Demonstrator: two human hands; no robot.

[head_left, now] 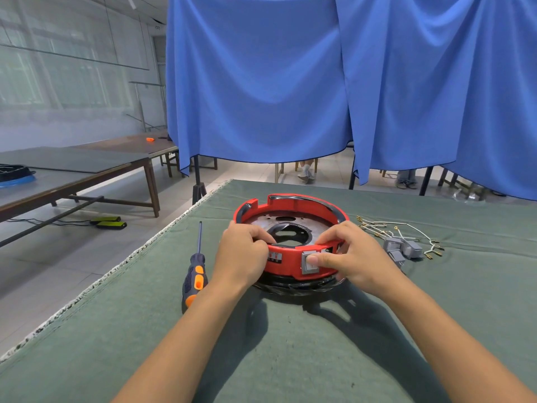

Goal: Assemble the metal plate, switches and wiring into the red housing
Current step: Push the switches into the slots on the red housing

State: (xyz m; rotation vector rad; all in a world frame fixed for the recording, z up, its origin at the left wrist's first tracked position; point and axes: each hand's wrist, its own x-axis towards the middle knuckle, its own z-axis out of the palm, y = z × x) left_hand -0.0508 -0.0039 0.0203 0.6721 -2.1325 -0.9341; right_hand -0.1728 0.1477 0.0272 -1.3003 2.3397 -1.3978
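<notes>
On the green-covered bench (290, 344), near its far middle, sits the round red housing (286, 261) with the metal plate (261, 221) lying inside its ring. A grey switch (309, 264) is set in the near wall of the housing, and the right hand (348, 258) pinches around it, thumb pressed on its face and fingers curled over the rim above. The left hand (242, 257) grips the housing's near-left rim, fingers hooked over the edge. Just left of that hand lies a screwdriver (196, 266) with a purple and orange handle, shaft pointing away. To the right of the housing, apart from it, lie more grey switches (402, 248) tangled with white wiring (406, 228). Blue curtains (319, 82) hang behind the bench.
</notes>
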